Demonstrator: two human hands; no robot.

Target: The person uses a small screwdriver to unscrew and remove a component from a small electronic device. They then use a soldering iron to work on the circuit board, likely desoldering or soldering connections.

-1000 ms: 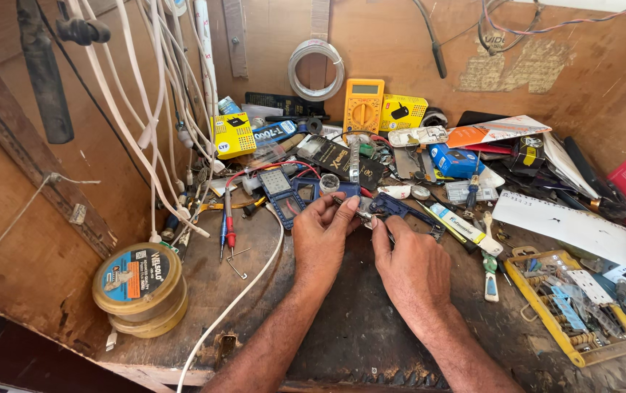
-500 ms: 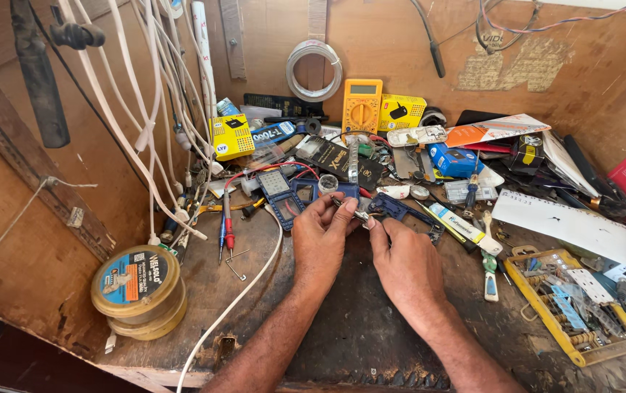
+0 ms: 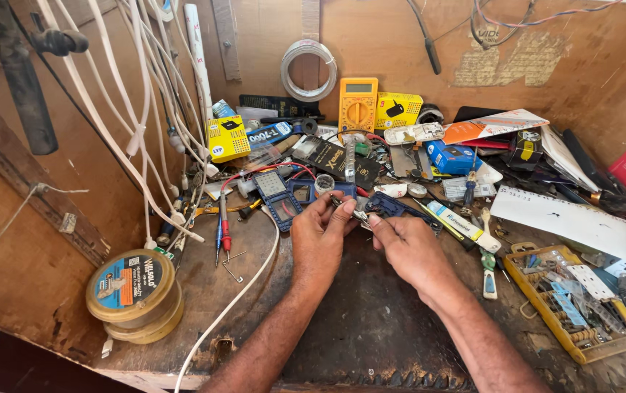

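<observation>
Between my two hands I hold a small metal part (image 3: 359, 214), silvery and thin, too tiny for me to tell what kind of piece it is. It sits just above the dark worn workbench (image 3: 371, 320), right in front of a blue device casing (image 3: 393, 207) and close to a small blue handheld gadget with a screen (image 3: 276, 195).

My left hand (image 3: 318, 236) lies palm down with the forearm running in from the lower edge, its thumb and forefinger pressed together on the near end of the part. My right hand (image 3: 409, 246) comes in at an angle from the lower right, fingers curled, thumb and forefinger pinching the other end.

My fingertips cover most of the part, so its full shape is lost to me. A yellow multimeter (image 3: 357, 104) leans on the back wall, and a yellow tray of parts (image 3: 582, 349) sits well off to my right.
</observation>
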